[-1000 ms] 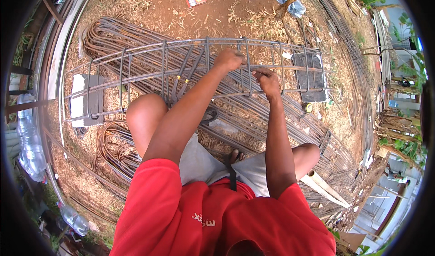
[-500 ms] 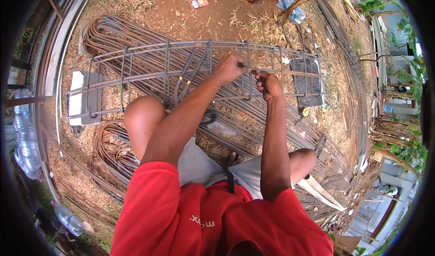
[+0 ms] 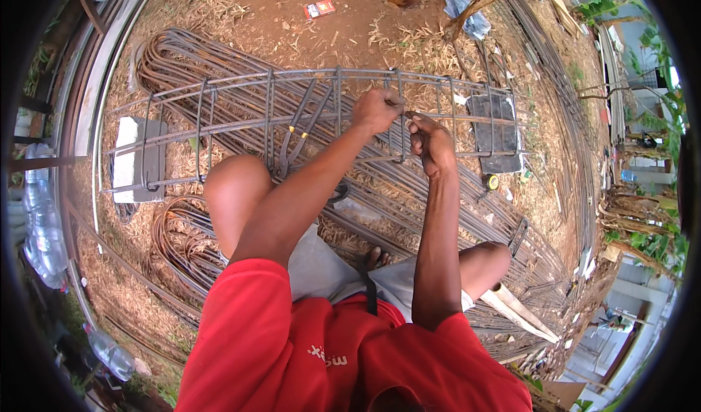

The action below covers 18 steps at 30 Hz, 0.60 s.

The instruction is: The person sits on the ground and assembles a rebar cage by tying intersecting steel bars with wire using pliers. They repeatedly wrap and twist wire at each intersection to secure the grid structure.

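Observation:
A long cage of steel reinforcing bars with square stirrups (image 3: 269, 98) lies crosswise before my knees. My left hand (image 3: 377, 110) is closed at its middle bar, near a stirrup right of the centre, fingertips pinched together. Just to the right, my right hand (image 3: 432, 145) is closed too, thumb and fingers curled at the same joint, almost touching the left fingertips. Whatever is between the fingers is too small to make out. Cutting pincers (image 3: 295, 120) with dark handles and yellow marks rest against the cage, left of my left forearm.
A pale block (image 3: 128, 156) props the cage's left end; a dark block (image 3: 491, 138) is under the right. Bundles of bent bars (image 3: 171, 58) lie beneath. A small round yellow-and-black object (image 3: 491, 182) sits near the right block. Plastic bottles (image 3: 44, 215) stand at the far left.
My right hand has turned at the wrist, showing more of its back, and its forearm has swung slightly left. My left hand stays at the joint, shifted slightly right.

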Each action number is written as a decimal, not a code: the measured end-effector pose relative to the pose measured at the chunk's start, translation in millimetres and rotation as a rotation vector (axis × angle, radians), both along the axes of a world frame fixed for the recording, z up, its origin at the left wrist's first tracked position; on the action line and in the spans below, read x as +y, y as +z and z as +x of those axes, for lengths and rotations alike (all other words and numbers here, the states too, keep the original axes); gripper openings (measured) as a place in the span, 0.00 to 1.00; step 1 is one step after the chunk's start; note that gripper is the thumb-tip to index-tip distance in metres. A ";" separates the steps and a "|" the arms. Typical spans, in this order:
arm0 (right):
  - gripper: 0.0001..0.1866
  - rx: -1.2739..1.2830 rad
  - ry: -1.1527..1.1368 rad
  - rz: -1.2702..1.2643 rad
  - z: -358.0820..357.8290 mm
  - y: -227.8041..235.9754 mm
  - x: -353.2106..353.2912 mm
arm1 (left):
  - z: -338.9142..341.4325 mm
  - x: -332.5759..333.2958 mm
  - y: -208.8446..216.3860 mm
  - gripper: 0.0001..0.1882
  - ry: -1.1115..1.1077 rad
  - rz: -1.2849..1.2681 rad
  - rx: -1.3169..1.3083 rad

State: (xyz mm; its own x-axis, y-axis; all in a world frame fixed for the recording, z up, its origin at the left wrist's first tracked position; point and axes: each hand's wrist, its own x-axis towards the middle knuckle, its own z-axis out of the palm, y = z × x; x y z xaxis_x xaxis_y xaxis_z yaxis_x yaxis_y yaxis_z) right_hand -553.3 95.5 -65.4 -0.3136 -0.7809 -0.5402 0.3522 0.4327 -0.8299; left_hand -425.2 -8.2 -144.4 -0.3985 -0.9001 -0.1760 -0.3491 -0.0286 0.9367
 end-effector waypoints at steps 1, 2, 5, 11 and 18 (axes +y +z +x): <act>0.16 -0.005 0.007 -0.015 0.5 4.5 0.4 | 0.9 -0.9 -3.8 0.12 -0.039 0.002 0.022; 0.18 0.034 -0.042 0.009 1.4 8.5 0.9 | 1.9 -1.0 -7.2 0.12 -0.071 -0.061 0.079; 0.16 0.071 0.100 -0.023 6.0 14.0 0.1 | 4.7 3.0 -13.5 0.12 -0.118 -0.170 0.123; 0.15 0.407 0.026 0.010 -8.7 -3.9 -18.4 | 5.8 7.6 -9.5 0.11 -0.080 -0.251 0.094; 0.18 0.493 0.270 -0.095 -55.0 -53.2 -31.7 | 8.6 1.4 -6.8 0.14 -0.091 -0.095 0.068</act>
